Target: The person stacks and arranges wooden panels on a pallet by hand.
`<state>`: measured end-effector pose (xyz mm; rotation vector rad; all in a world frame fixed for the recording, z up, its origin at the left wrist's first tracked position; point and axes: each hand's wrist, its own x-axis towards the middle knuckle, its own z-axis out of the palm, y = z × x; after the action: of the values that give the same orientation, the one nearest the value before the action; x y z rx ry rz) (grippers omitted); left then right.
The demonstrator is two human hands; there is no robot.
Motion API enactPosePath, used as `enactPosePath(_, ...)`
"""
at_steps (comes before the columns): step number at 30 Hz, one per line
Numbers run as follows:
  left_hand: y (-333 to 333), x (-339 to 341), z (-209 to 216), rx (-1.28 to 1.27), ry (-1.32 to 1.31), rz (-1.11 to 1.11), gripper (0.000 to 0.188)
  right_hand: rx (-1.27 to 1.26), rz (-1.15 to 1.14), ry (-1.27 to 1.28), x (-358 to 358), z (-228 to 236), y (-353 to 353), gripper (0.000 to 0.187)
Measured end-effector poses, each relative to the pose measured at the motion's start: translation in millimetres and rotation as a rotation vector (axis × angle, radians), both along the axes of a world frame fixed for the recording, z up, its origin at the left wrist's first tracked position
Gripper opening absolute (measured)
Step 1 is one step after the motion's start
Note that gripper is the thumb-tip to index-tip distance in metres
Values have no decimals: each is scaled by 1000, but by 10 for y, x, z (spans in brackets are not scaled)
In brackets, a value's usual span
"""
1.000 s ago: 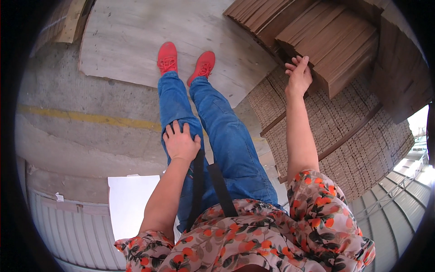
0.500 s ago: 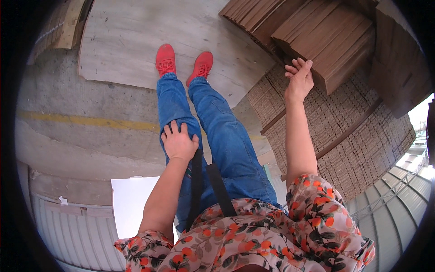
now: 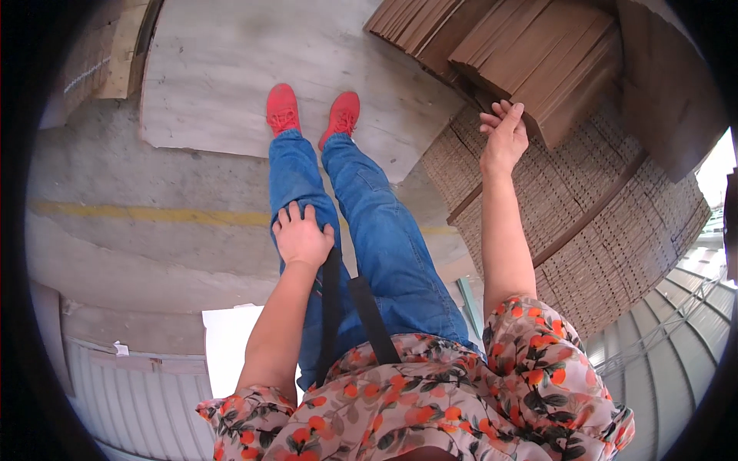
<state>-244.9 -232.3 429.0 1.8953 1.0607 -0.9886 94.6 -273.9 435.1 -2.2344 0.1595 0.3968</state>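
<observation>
My left hand lies flat on the thigh of my blue jeans, fingers spread, with no object in it. Just below it runs one of two black straps that hang over my lap. My right hand is raised at the right, its fingers loosely bent and apart, holding nothing I can see. Behind it rises a stack of brown cardboard sheets, and I cannot tell whether the fingertips touch its lower edge. Beside my right forearm is a large bundle of corrugated cardboard with a brown strap around it.
My red shoes stand on a pale flat board laid over the concrete floor. A yellow line crosses the floor behind me. More cardboard sits at the upper left. A white panel shows beside my left arm.
The view has shifted slightly, so the floor and the shoes sit a little lower. Both hands keep nearly the same places and poses.
</observation>
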Motion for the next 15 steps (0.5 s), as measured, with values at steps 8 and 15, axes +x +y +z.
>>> enactPosePath(8,174,-19,60,-74,33,-26,49,-4,-30,64,23,196,27,46)
enactPosePath(15,361,-362,-3,-24,-253,52,53,-130,-126,-219,273,581,-567,42)
